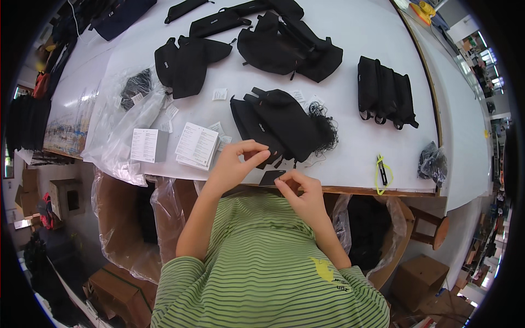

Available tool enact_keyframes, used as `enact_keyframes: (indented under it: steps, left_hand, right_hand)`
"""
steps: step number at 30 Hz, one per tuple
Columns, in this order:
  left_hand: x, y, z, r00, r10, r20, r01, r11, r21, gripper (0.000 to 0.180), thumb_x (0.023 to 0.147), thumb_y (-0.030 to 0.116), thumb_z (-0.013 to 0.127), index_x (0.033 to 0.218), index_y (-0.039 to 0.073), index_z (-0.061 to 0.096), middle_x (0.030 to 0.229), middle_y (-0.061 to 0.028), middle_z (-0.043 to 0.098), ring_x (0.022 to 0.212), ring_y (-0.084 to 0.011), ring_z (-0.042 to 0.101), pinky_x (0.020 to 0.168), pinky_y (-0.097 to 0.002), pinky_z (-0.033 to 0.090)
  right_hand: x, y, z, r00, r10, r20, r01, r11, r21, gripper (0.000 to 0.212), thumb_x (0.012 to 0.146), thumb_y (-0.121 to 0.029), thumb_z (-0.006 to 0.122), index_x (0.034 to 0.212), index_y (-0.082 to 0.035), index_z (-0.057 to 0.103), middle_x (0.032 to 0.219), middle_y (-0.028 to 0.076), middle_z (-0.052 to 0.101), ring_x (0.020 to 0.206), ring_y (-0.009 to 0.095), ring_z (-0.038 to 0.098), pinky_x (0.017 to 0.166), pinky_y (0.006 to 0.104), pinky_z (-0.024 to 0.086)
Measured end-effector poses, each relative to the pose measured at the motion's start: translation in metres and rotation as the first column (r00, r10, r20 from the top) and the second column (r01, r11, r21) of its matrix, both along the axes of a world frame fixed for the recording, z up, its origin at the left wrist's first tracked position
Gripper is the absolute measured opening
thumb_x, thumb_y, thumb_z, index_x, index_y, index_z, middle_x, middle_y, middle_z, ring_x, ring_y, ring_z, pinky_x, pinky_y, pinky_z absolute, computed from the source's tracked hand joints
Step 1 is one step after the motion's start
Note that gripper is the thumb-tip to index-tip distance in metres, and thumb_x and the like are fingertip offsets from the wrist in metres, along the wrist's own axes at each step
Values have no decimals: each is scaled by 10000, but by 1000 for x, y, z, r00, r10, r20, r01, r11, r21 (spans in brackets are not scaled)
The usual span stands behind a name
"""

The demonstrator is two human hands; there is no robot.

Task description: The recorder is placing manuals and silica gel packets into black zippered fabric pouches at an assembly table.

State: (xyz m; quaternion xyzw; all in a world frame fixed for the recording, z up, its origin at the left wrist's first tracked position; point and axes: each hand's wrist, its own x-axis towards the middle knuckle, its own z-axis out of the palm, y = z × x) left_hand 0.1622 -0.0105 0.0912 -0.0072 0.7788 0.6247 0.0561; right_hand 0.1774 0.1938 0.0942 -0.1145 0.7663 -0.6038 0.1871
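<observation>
With tagging apparently in hand, the right hand (304, 192)'s fingers pinch a black tag (268, 177) over the table (344, 164)'s near edge, the left hand (232, 164)'s close beside the pouches (290, 120), their hold unclear, and the next move probably calls for a cord (327, 129).

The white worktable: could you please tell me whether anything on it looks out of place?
The black string tangle beside the central black pouches looks untidy: its loops splay loosely, unlike the neat right-hand pouch row.
</observation>
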Motion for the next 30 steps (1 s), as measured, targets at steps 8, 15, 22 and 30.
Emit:
enact_keyframes:
  steps: [8,15,22,30]
  left_hand:
    - [44,19,-8,968,29,251,-85,972,218,226,833,84,697,1028,-31,696,790,-5,634,707,-47,544,623,-201,427]
    - [53,24,-8,984,120,132,-132,988,84,202,794,82,731,976,-5,716,701,2,546,594,-51,441,538,-216,350]
    - [59,36,9,976,207,-70,-215,968,-132,162,764,53,742,923,28,725,784,-1,570,577,-71,475,514,-215,371]
    - [53,33,5,935,61,-349,-176,935,-308,122,731,56,744,843,57,696,851,-18,614,577,-139,547,521,-263,433]
  right_hand:
    - [3,-5,-1,982,-61,-178,91,982,164,83,834,-93,685,880,-31,656,600,10,560,494,63,455,470,223,345]
    - [6,-5,-5,977,-38,-208,73,985,159,137,791,-71,717,911,-13,688,606,17,565,506,64,466,473,218,349]
    - [4,-3,-6,961,11,-276,49,977,209,130,758,-107,728,871,-48,709,593,66,565,508,167,530,481,296,401]
    - [1,5,-7,979,71,-192,-28,975,219,152,725,-114,770,821,-18,700,558,55,546,468,116,477,453,262,340]
